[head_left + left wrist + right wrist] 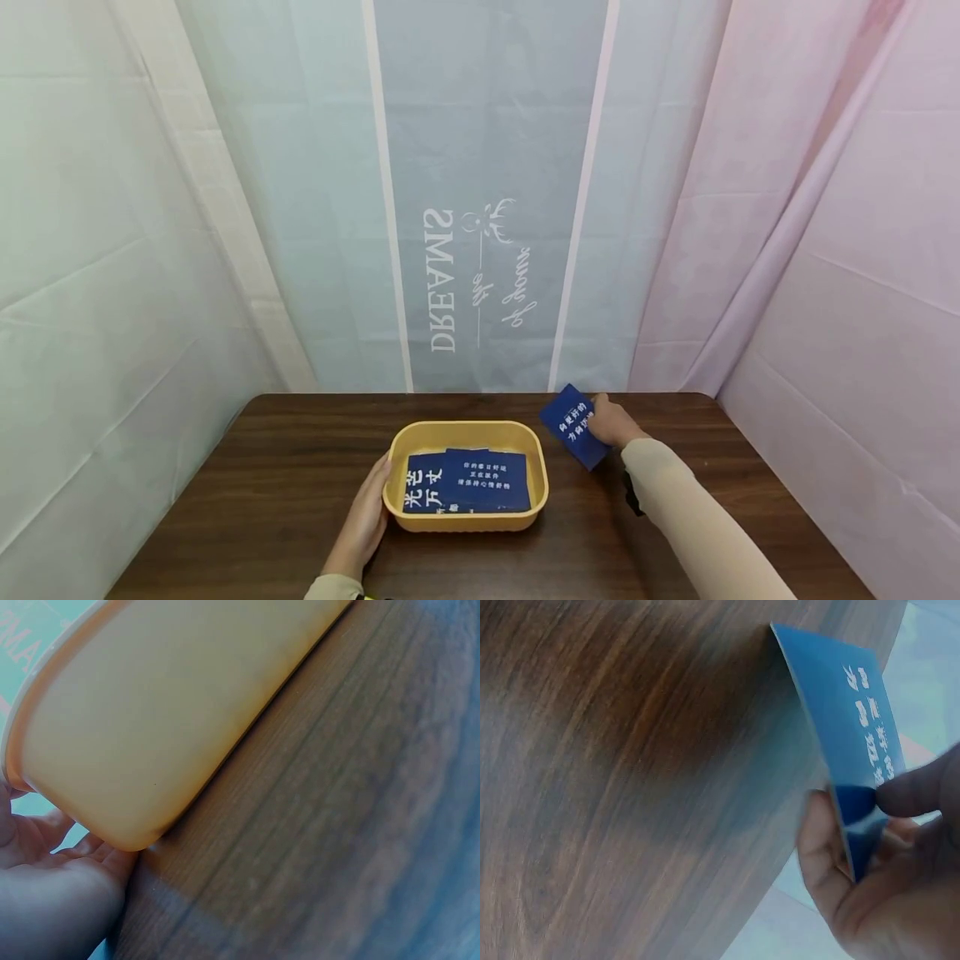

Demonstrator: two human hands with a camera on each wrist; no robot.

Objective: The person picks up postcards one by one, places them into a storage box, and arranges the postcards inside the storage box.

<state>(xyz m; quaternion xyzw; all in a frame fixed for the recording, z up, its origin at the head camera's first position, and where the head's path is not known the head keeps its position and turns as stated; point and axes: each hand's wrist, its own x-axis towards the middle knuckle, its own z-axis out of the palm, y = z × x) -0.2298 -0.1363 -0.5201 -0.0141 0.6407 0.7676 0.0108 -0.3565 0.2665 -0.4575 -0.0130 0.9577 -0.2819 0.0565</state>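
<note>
In the head view a yellow plastic tub (468,522) stands on the brown wooden table, with several blue cards (487,482) bearing white Chinese characters lying in it. My left hand (366,518) rests along the tub's left end; the left wrist view has its fingers (90,844) touching the outer wall (150,727) near the corner. To the right of the tub, my right hand (615,422) pinches one blue card (567,414) by its edge. The right wrist view has this card (840,697) tilted above the table, thumb on its printed face and fingers behind.
The dark wood-grain table (277,492) ends at a pale curtain (487,100) with mirrored white lettering. Further white cloth (97,275) hangs on the left and right sides.
</note>
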